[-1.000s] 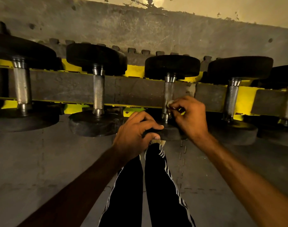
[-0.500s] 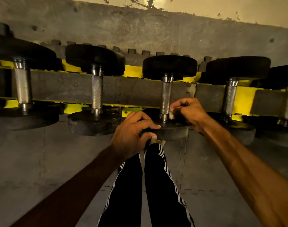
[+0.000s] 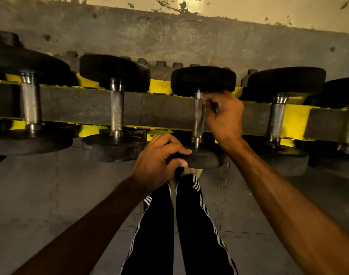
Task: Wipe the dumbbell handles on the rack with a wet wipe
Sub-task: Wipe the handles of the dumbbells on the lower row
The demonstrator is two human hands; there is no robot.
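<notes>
- Right hand (image 3: 224, 118): fingers curled, pinching a wipe (image 3: 205, 100) against the top of the handle (image 3: 198, 120), just under the far head (image 3: 203, 80).
- Left hand (image 3: 155, 165): fingers and thumb clamped on the near head (image 3: 205, 158) of the same dumbbell.
- The handle crosses the rack (image 3: 165, 114), between neighbouring dumbbells (image 3: 116, 108).
- Striped trouser legs (image 3: 189, 225) below.

Left hand (image 3: 155, 157) curled, gripping; right hand (image 3: 224, 118) pinching, arm stretched farther
</notes>
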